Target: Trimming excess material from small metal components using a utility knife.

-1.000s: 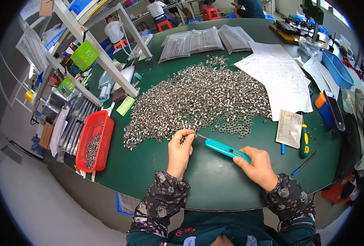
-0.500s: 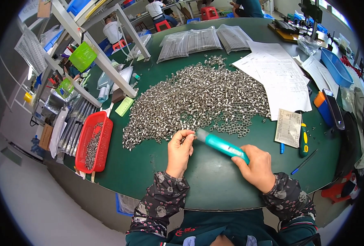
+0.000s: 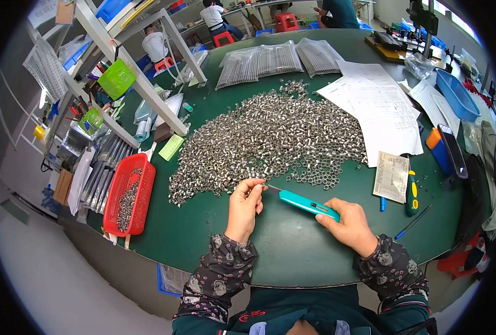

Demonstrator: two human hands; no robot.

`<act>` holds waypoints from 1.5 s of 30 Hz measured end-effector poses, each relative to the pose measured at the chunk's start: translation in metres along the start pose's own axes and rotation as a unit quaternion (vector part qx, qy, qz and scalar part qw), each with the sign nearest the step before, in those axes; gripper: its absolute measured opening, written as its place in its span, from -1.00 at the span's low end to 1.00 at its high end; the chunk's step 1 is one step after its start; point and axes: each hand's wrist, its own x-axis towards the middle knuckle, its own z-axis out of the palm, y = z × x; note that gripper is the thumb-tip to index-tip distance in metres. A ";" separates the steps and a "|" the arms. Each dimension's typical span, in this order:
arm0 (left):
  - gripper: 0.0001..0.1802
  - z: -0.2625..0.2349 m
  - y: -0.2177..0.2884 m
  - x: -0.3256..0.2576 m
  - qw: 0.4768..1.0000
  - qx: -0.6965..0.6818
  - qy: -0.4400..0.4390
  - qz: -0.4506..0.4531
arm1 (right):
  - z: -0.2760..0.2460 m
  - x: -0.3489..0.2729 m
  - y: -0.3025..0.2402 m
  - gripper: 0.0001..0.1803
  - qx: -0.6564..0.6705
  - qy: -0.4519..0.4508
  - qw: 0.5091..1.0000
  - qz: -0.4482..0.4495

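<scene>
My right hand point(image 3: 348, 224) is wrapped round a teal utility knife point(image 3: 309, 205), its blade stretching left to my left fingertips. My left hand point(image 3: 243, 207) pinches a small metal ring point(image 3: 263, 186) between thumb and forefinger, and the blade tip touches or nearly touches it; the fingers partly hide the ring. Just beyond both hands spreads a wide heap of small shiny metal rings point(image 3: 270, 131) on the green table point(image 3: 292, 251).
At left stands a red basket point(image 3: 142, 195) partly filled with rings. Paper sheets point(image 3: 379, 106), a tan card point(image 3: 391, 176), a yellow-green screwdriver point(image 3: 412, 192) and a blue pen point(image 3: 413, 221) lie at right. Bagged metal tubes point(image 3: 259, 62) lie beyond the heap; people sit farther back.
The knife was blurred by motion half a second ago and now shows sharply, its blade at the ring. Both hands stay in nearly the same place.
</scene>
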 end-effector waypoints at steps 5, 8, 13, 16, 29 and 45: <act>-0.89 0.002 0.000 0.000 1.000 0.006 -0.001 0.004 | 0.000 0.001 0.003 -0.67 0.019 -0.016 1.000 0.007; -0.89 0.003 0.000 0.000 1.000 0.015 -0.005 0.008 | -0.001 0.002 0.003 -0.65 0.042 -0.034 0.998 0.024; -0.88 0.001 -0.003 -0.001 0.999 0.036 -0.013 0.034 | -0.003 0.003 0.005 -0.68 0.071 -0.057 0.995 0.028; -0.88 0.004 0.000 -0.004 0.997 0.064 -0.013 0.045 | -0.003 0.003 0.006 -0.67 0.066 -0.064 0.995 0.034; -0.89 0.003 -0.003 -0.002 0.995 0.049 0.038 0.073 | 0.005 -0.004 -0.001 -0.68 0.003 0.044 0.998 -0.048; -0.89 0.008 0.000 -0.005 0.991 0.103 0.013 0.082 | -0.003 0.000 0.002 -0.62 0.051 -0.060 0.995 0.055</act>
